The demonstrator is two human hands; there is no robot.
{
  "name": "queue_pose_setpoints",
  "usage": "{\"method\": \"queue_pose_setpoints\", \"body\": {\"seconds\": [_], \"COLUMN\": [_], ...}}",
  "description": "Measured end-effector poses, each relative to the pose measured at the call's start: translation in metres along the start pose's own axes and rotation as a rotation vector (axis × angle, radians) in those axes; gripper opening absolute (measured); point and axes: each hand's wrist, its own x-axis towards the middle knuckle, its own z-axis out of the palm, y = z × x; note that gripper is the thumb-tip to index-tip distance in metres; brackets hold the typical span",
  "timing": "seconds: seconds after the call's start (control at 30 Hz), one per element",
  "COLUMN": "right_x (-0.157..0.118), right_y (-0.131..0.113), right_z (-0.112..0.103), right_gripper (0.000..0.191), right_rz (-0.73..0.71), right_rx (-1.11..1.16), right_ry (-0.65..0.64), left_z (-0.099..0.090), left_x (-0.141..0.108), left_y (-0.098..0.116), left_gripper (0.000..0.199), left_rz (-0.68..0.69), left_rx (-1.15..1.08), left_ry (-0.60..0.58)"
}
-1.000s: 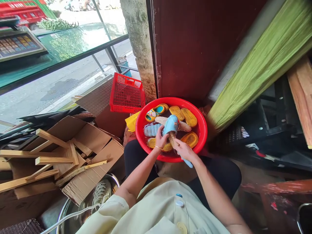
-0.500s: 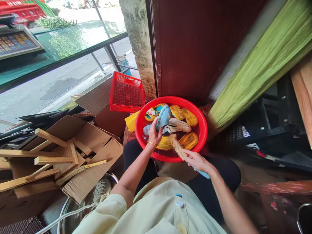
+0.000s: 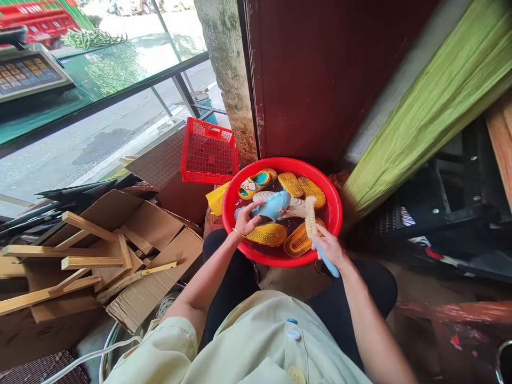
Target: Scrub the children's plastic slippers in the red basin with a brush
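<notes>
Clock face taken on the red tub (image 3: 280,260). Left hand (image 3: 246,218), toward 9 o'clock, grasps the blue shoe (image 3: 275,205) near tub centre. Right hand (image 3: 328,248), by the 4 o'clock rim, is closed round the brush (image 3: 310,216), bristles toward 3 o'clock, apart from that shoe. Stage, judged: brushing appears mid-course, between strokes; the blue shoe's finish cannot be read. White shoe (image 3: 300,208) and yellow shoes (image 3: 267,234) at 7, 11, 1, 2 and 5 o'clock lie unheld inside; which are scrubbed, cannot tell.
</notes>
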Motion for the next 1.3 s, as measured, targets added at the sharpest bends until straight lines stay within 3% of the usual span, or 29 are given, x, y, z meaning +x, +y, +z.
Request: {"method": "queue_pose_setpoints", "body": {"seconds": [0.13, 0.27, 0.33, 0.47, 0.6, 0.8, 1.03, 1.17, 1.3], "right_x": [0.000, 0.000, 0.001, 0.004, 0.000, 0.002, 0.000, -0.004, -0.003], "right_y": [0.012, 0.022, 0.026, 0.029, 0.029, 0.033, 0.029, 0.028, 0.028], "right_z": [-0.010, -0.015, -0.017, -0.019, -0.019, -0.021, -0.021, -0.017, -0.015], "right_gripper": [0.093, 0.095, 0.093, 0.085, 0.080, 0.071, 0.073, 0.076, 0.077], "right_rz": [0.033, 0.075, 0.076, 0.067, 0.044, 0.048, 0.042, 0.028, 0.011], "right_rx": [0.011, 0.055, 0.102, 0.154, 0.168, 0.186, 0.175, 0.194, 0.194], "right_ry": [0.035, 0.045, 0.048, 0.045, 0.035, 0.001, 0.003, 0.032, 0.049], "left_z": [-0.013, -0.010, 0.006, 0.057, 0.094, 0.107, 0.120, 0.113, 0.102], "left_x": [0.008, 0.028, 0.042, 0.065, 0.071, 0.057, 0.056, 0.058, 0.043], "left_y": [-0.023, -0.032, -0.030, -0.031, -0.042, -0.063, -0.074, -0.071, -0.071], "left_gripper": [0.045, 0.046, 0.053, 0.062, 0.068, 0.077, 0.079, 0.079, 0.080], "left_rz": [-0.082, -0.002, 0.022, -0.018, -0.033, -0.099, -0.051, -0.012, 0.034], "left_rx": [0.153, 0.591, 0.782, 1.015, 1.202, 1.258, 1.313, 1.270, 1.248], "left_ry": [-0.157, -0.217, -0.288, -0.422, -0.485, -0.621, -0.598, -0.594, -0.555]}}
